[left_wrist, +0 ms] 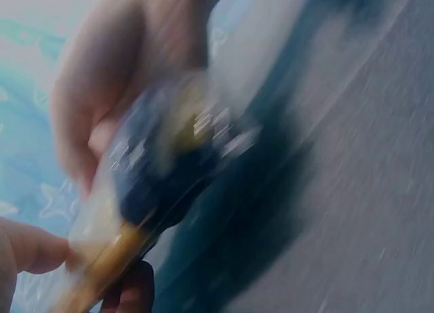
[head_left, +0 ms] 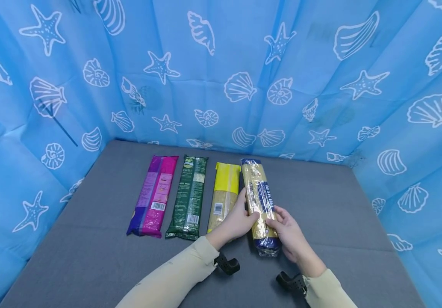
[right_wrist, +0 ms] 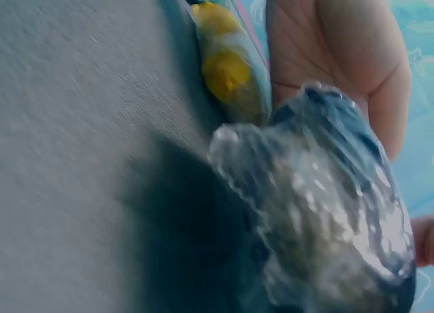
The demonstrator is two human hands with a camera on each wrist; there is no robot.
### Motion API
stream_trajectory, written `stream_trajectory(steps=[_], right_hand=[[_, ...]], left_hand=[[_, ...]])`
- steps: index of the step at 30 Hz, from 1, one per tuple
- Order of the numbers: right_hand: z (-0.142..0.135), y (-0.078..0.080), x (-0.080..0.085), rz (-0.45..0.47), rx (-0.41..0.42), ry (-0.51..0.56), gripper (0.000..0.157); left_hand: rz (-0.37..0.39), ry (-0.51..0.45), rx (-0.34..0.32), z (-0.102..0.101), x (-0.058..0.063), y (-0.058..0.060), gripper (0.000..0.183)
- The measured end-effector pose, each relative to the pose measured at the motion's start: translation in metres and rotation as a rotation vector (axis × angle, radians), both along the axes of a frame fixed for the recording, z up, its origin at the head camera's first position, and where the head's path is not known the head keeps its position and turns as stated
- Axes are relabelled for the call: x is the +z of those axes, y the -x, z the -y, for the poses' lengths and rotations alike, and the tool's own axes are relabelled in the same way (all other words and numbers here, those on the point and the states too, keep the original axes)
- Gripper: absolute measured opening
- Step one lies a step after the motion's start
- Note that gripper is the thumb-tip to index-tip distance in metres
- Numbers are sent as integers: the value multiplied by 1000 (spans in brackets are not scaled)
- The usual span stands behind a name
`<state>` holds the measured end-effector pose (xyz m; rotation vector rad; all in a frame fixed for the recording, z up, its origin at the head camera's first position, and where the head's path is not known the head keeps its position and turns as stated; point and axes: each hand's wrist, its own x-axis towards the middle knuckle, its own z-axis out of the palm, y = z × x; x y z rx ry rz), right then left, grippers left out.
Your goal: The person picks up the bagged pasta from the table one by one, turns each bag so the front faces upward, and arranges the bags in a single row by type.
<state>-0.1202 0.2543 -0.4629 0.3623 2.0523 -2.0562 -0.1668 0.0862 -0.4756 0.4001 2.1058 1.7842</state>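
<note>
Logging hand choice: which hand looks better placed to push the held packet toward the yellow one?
Probably the right hand: it grips the held packet on the side away from the yellow packet, whereas the left hand grips the side facing it.

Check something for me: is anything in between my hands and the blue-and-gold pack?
Nothing visible: your left hand and right hand both hold the blue-and-gold pack directly, one at each side. The yellow pack lies to its left, not between.

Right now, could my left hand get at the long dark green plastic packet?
Probably not yet: the left hand grips a shiny gold-and-blue plastic pack. Once freed, it likely could; nothing covers the dark green packet.
</note>
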Motion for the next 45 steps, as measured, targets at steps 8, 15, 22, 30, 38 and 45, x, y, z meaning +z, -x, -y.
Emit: stream_trajectory(steps=[8,15,22,30,38,45], right_hand=[[-20,21,6,-2,-63,-79,61],[-34,46,7,15,-75,-129,59],[-40,64,1,3,-77,-159,57],[-40,61,-8,-83,-32,-527,62],[-44,58,-15,-139,-13,-697,61],[-46,61,-18,-174,-12,-777,59]], left_hand=[[22,22,-37,-28,-7,-13,74],[51,-8,7,-43,-9,-10,66],[-18,61,38,-50,-15,-2,63],[-33,148,10,-52,-22,-3,57],[-36,103,-14,-52,-22,-2,59],[-22,53,-48,-48,-23,0,59]])
